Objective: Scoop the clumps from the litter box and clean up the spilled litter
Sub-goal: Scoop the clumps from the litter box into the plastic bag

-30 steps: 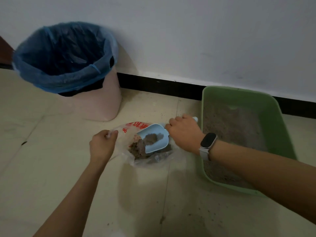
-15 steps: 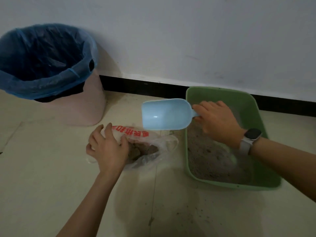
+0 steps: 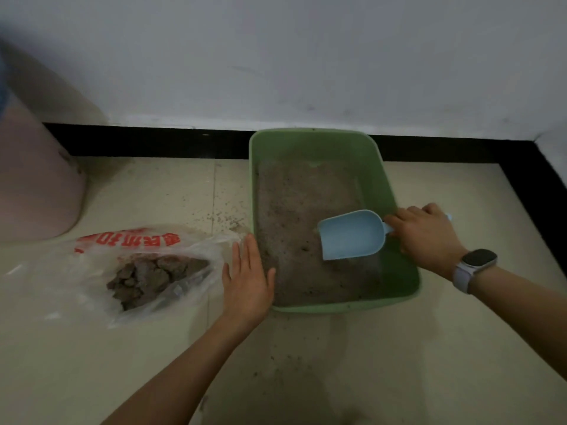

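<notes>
A green litter box sits on the floor against the wall, with grey litter covering its bottom. My right hand grips the handle of a light blue scoop, which hovers empty and mouth-left over the litter near the box's right side. My left hand has its fingers straight and lies flat at the box's front left corner, holding nothing. A clear plastic bag with red print lies on the floor to the left, with brown clumps inside. Spilled litter grains dot the floor beside the box.
A pink waste bin stands at the left edge, cut off by the frame. A black skirting board runs along the white wall and turns a corner at the right. More grains speckle the floor in front of the box.
My right hand carried the scoop from the bag back over the litter box. My left hand let go of the bag and moved right to the box's corner. The view shifted right.
</notes>
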The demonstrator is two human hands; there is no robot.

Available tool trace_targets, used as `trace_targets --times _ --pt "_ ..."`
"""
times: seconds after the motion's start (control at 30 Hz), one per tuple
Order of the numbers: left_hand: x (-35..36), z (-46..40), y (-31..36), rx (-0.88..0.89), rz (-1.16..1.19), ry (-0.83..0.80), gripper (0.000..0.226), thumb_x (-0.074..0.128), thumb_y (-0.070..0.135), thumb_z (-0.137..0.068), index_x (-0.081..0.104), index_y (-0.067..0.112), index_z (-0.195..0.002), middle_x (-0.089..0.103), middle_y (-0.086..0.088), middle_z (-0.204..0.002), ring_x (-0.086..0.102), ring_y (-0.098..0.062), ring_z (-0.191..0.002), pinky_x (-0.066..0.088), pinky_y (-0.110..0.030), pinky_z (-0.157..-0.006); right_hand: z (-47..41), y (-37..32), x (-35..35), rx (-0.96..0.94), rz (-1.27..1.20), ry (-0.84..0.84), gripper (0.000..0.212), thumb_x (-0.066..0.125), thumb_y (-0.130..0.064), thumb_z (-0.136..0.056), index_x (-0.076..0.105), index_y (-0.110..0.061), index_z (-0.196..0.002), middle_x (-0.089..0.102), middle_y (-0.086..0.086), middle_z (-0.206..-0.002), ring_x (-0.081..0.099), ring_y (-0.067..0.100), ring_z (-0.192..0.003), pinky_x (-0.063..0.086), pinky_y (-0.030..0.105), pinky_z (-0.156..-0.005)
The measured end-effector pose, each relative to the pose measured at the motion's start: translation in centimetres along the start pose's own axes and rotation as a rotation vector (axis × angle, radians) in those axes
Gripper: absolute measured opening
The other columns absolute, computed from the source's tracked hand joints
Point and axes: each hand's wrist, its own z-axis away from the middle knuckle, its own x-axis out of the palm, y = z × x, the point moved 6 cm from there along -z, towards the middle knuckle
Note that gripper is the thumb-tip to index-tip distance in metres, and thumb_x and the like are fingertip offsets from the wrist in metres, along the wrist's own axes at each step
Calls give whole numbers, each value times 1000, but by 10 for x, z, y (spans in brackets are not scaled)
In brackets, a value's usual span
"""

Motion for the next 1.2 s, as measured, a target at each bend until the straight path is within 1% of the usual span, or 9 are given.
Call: trace_targets --times 0.1,0.17,0.4,0.57,0.63,0.73,0.87,1.03,1.2 --pt "4 1 -1 6 -32 40 65 20 38 -100 -18 10 -145 -16 -6 -156 -18 -21 -142 -2 -40 -116 5 9 11 -30 32 98 38 79 -5 -48 70 -11 -84 64 8 -69 61 29 -61 44 35 -62" --pt "4 0 1 13 -40 59 66 20 39 -99 -17 10 -145 -16 -6 -156 -18 -20 -142 -3 -40 -115 6 8 12 -67 33 155 41 80 -3 -39 70 -11 -79 62 8 -63 59 28 -55 44 33 -58" --pt "5 1 2 15 -5 90 67 24 39 -99 -13 10 -146 -10 -5 -157 -17 -19 -143 -3 -43 -115 13 14 20 -102 -9 243 48 78 -2 -39 69 -9 -86 61 8 -66 57 28 -58 44 33 -61" --pt "8 1 0 25 12 104 67 24 40 -98 -11 10 -147 -6 -6 -157 -15 -19 -143 -1 -45 -115 15 6 31 -119 -49 258 46 74 -3 -39 70 -10 -84 60 6 -64 58 27 -57 41 32 -62" --pt "8 1 0 32 12 108 67 21 43 -98 -11 10 -147 -6 -5 -157 -15 -19 -143 0 -46 -115 15 2 37 -104 -88 261 44 76 -3 -41 70 -12 -83 59 5 -63 58 26 -56 41 32 -62" --pt "9 1 1 28 19 97 67 24 41 -98 -11 11 -147 -7 -5 -157 -15 -19 -143 -1 -46 -115 15 7 45 -43 -177 266 36 81 -6 -47 70 -12 -81 60 5 -62 60 27 -55 45 33 -58" --pt "8 1 1 31 12 107 71 14 48 -92 -9 10 -147 -5 -5 -157 -13 -20 -143 -1 -46 -115 17 20 56 34 -268 234 30 81 -4 -56 70 -11 -84 61 7 -64 60 30 -57 45 36 -62" --pt "8 1 1 24 17 96 67 24 40 -98 -11 11 -147 -8 -4 -157 -15 -18 -143 -2 -45 -115 12 22 58 110 -373 175 25 66 -6 -76 68 -10 -100 65 12 -80 61 35 -78 37 39 -76" --pt "8 2 1 22 22 94 68 25 40 -98 -12 11 -147 -8 -4 -157 -15 -18 -143 -3 -44 -115 5 7 60 75 -363 119 27 61 -13 -83 65 -14 -110 64 10 -92 60 32 -93 31 36 -80"
